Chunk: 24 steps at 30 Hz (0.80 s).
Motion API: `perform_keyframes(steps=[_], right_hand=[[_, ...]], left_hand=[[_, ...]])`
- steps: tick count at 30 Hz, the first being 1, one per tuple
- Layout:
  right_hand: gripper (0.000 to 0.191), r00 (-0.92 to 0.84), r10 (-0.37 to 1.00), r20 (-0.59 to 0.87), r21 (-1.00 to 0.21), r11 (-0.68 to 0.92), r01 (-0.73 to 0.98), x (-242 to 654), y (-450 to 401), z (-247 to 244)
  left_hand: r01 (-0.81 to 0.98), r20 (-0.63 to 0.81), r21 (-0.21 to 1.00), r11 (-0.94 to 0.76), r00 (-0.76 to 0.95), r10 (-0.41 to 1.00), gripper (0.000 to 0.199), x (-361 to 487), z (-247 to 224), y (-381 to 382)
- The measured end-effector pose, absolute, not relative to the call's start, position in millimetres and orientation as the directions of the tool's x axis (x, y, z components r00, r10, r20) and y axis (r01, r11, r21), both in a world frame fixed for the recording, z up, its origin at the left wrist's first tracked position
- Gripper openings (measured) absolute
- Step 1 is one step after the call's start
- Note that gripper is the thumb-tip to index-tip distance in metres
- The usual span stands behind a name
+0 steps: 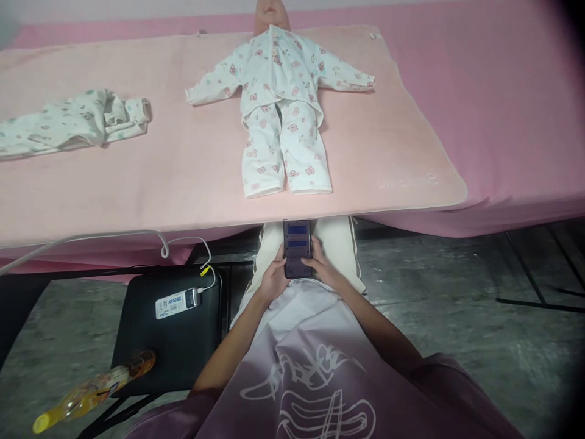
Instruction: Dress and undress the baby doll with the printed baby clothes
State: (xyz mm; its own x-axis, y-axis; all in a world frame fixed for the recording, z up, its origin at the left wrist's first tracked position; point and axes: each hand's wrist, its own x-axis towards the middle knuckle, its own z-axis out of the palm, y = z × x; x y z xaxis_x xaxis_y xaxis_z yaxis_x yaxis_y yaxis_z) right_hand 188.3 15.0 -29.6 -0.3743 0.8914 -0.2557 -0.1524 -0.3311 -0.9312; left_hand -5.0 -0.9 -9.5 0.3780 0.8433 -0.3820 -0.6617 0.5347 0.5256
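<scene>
Both my hands hold a dark smartphone point(297, 251) upright in my lap, just below the front edge of the bed. Its screen is lit with blue message bubbles. My left hand point(275, 277) grips the phone's left side, with the thumb at its edge. On the other side my right hand point(323, 265) wraps the phone, its thumb over the lower screen. Beyond them a baby doll point(270, 15) lies on its back, arms spread, in a white printed top point(286, 70) and matching trousers point(304, 146). The upper part of the doll's head is out of frame.
A pink mat point(192, 164) covers the bed; a crumpled printed baby garment point(91, 122) lies at left. On a black stool point(173, 347) sit a white power bank point(177, 303) with a cable and a yellow-capped bottle point(94, 390). Metal legs point(525, 274) stand at right.
</scene>
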Motion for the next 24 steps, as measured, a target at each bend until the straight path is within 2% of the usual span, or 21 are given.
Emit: perform_keyframes(steps=[4, 10, 19, 24], right_hand=[[0.117, -0.357, 0.893, -0.274, -0.936, -0.333, -0.114, 186, 15, -36], [0.128, -0.369, 0.901, -0.227, -0.962, -0.267, -0.06, 185, 16, -36], [0.13, -0.386, 0.901, -0.199, -0.968, -0.242, -0.066, 186, 14, -42], [0.139, -0.397, 0.898, -0.188, -0.968, -0.237, -0.078, 187, 13, -41]], left_hand=[[-0.672, -0.388, 0.513, 0.535, 0.374, 0.842, 0.085, -5, -11, -1], [-0.659, -0.393, 0.531, 0.533, 0.366, 0.844, 0.084, -6, -11, -1], [-0.661, -0.391, 0.536, 0.526, 0.358, 0.848, 0.084, -5, -11, -1], [-0.67, -0.408, 0.517, 0.532, 0.353, 0.842, 0.086, -4, -8, -1]])
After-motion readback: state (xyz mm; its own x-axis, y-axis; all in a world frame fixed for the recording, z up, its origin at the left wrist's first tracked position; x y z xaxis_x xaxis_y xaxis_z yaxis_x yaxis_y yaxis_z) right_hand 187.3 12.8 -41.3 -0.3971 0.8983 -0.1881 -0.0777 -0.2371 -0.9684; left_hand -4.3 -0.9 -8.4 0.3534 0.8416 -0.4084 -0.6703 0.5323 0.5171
